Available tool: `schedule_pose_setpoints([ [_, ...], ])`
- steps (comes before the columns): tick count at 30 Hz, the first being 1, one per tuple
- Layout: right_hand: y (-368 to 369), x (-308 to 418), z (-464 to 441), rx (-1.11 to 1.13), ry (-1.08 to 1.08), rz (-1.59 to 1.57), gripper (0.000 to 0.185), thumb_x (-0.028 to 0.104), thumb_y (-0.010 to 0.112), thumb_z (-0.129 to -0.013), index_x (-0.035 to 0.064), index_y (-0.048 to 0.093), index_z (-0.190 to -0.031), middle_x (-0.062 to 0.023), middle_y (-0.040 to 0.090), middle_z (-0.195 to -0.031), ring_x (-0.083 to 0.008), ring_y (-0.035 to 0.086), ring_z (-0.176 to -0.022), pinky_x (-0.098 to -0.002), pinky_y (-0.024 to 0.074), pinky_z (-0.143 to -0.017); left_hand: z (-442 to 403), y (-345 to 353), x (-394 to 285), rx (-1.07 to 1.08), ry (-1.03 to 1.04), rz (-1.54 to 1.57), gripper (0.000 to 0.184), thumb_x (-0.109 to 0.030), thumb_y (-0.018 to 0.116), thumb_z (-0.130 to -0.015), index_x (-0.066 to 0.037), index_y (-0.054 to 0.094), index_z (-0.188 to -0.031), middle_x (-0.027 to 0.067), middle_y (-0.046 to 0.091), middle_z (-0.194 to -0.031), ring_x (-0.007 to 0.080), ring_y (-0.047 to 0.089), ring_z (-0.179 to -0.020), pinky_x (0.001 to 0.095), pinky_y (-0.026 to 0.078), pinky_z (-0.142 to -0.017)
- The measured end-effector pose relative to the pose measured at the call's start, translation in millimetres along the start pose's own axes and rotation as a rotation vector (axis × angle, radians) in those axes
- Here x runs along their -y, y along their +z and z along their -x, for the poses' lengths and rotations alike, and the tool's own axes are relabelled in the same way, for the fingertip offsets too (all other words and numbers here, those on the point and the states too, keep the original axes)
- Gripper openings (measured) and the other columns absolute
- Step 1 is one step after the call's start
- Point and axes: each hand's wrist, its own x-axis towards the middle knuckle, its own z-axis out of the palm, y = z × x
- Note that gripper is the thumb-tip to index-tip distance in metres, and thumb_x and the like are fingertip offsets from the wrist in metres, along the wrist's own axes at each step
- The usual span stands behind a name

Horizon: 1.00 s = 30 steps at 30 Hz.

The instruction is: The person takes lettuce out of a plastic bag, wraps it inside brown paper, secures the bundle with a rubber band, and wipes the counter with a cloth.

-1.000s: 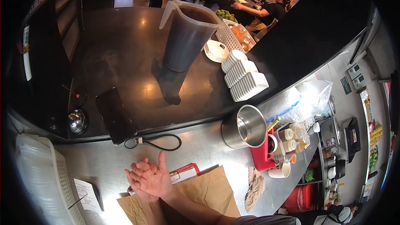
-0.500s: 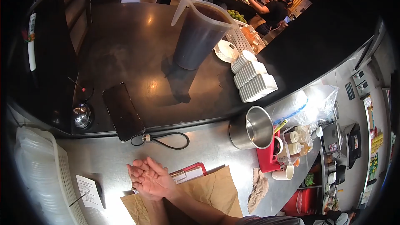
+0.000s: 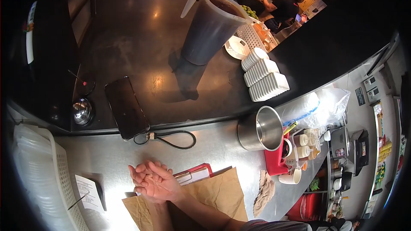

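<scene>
My right hand (image 3: 163, 186) lies palm up with its fingers loosely curled. It rests against my left hand (image 3: 139, 177), which is partly hidden beneath it. The fingers of both overlap, and no object shows in either hand. Below them, brown paper (image 3: 214, 194) covers part of the steel counter, with a red clipboard (image 3: 206, 169) sticking out from under it. Just beyond the hands is a black cord loop (image 3: 188, 146), joined to a dark phone (image 3: 126, 108) that lies over the edge of the raised black counter.
On the black counter (image 3: 124, 38) stand a pitcher of dark liquid (image 3: 209, 34), stacked white dishes (image 3: 267, 81) and a call bell (image 3: 82, 112). A steel pot (image 3: 252, 132), red caddy (image 3: 274, 162), cloth (image 3: 264, 192), receipt (image 3: 89, 192) and lid basket (image 3: 62, 175) surround the lower counter. People work in the background.
The view has shifted slightly, so the counter items sit a little differently in the picture. My hands stay together in almost the same pose. A background person's arm has moved.
</scene>
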Motion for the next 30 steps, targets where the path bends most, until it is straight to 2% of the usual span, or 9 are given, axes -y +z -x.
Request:
schedule_pose_setpoints([
  [4, -18, -10, 2, 0.055, -0.059, -0.061, 0.034, 0.039, 0.041, -0.091, 0.0152, 0.056, -0.111, -0.0153, 0.046, -0.128, -0.0267, 0.047, -0.101, -0.0406, 0.0439, -0.08, -1, -1, -1, 0.009, -0.014, 0.002, 0.05, -0.056, 0.03, -0.09, -0.014, 0.054, -0.1, 0.0013, 0.05, -0.088, 0.0175, 0.042, -0.08, 0.0379, 0.034, -0.078],
  [10, -15, -7, 2, 0.029, -0.053, -0.029, 0.037, 0.04, 0.041, -0.093, 0.0114, 0.056, -0.111, -0.0142, 0.047, -0.126, -0.0252, 0.048, -0.1, -0.0403, 0.0443, -0.079, -2, -3, -2, 0.051, -0.042, 0.013, 0.051, -0.059, 0.03, -0.089, -0.015, 0.054, -0.099, 0.0003, 0.05, -0.082, 0.0179, 0.043, -0.074, 0.0378, 0.037, -0.073],
  [13, 4, 0, -4, 0.035, 0.061, 0.016, 0.041, 0.036, 0.035, -0.096, 0.005, 0.053, -0.116, -0.0135, 0.053, -0.115, -0.0223, 0.053, -0.097, -0.0372, 0.0456, -0.081, -6, -11, 0, 0.143, -0.058, 0.029, 0.052, -0.061, 0.03, -0.089, -0.015, 0.053, -0.099, -0.0002, 0.05, -0.08, 0.0181, 0.043, -0.071, 0.0378, 0.038, -0.071],
  [15, 19, 5, -8, 0.038, 0.136, 0.042, 0.044, 0.033, 0.03, -0.098, 0.0008, 0.051, -0.119, -0.013, 0.057, -0.108, -0.0203, 0.056, -0.095, -0.0352, 0.0464, -0.082, -6, -17, 0, 0.233, -0.046, 0.009, 0.056, -0.059, 0.033, -0.089, -0.014, 0.056, -0.111, -0.0001, 0.052, -0.084, 0.0197, 0.046, -0.074, 0.0395, 0.04, -0.074],
  [16, 22, 6, -9, 0.039, 0.174, 0.053, 0.045, 0.032, 0.028, -0.099, -0.0013, 0.05, -0.12, -0.0128, 0.059, -0.104, -0.0193, 0.058, -0.094, -0.0342, 0.0468, -0.082, -4, -16, 0, 0.19, -0.036, -0.026, 0.056, -0.059, 0.033, -0.089, -0.013, 0.056, -0.11, -0.0011, 0.049, -0.081, 0.0183, 0.044, -0.073, 0.0386, 0.04, -0.073],
  [21, -3, 6, -13, 0.16, 0.185, 0.028, 0.046, 0.034, 0.026, -0.1, 0.0034, 0.048, -0.126, -0.0127, 0.059, -0.109, -0.0225, 0.058, -0.097, -0.0372, 0.0463, -0.086, -4, 15, 2, -0.106, -0.066, -0.013, 0.053, -0.063, 0.026, -0.088, -0.018, 0.049, -0.071, -0.0026, 0.039, -0.064, 0.0124, 0.035, -0.06, 0.033, 0.035, -0.064],
  [22, -9, 7, -13, 0.198, 0.19, 0.035, 0.046, 0.034, 0.025, -0.1, 0.0052, 0.047, -0.127, -0.0124, 0.058, -0.11, -0.0227, 0.058, -0.098, -0.0384, 0.0461, -0.086, -5, 14, 1, -0.066, -0.071, -0.008, 0.053, -0.063, 0.026, -0.088, -0.018, 0.049, -0.071, -0.0026, 0.039, -0.064, 0.0125, 0.035, -0.06, 0.0332, 0.035, -0.065],
  [28, -13, 2, 2, -0.059, 0.02, 0.08, 0.039, 0.036, 0.037, -0.096, 0.0065, 0.054, -0.115, -0.0131, 0.049, -0.123, -0.0229, 0.049, -0.098, -0.039, 0.0446, -0.08, -7, 9, 3, 0.0, -0.058, 0.0, 0.048, -0.059, 0.029, -0.089, -0.017, 0.051, -0.079, -0.0008, 0.044, -0.071, 0.0139, 0.039, -0.066, 0.0334, 0.038, -0.07],
  [30, 1, 9, -1, -0.034, 0.123, 0.056, 0.041, 0.034, 0.035, -0.098, 0.0029, 0.053, -0.117, -0.013, 0.05, -0.122, -0.0221, 0.05, -0.097, -0.038, 0.0451, -0.08, -7, 9, 4, 0.01, -0.049, -0.016, 0.046, -0.056, 0.031, -0.089, -0.016, 0.052, -0.083, 0.0, 0.046, -0.074, 0.0146, 0.041, -0.069, 0.0334, 0.038, -0.071],
])
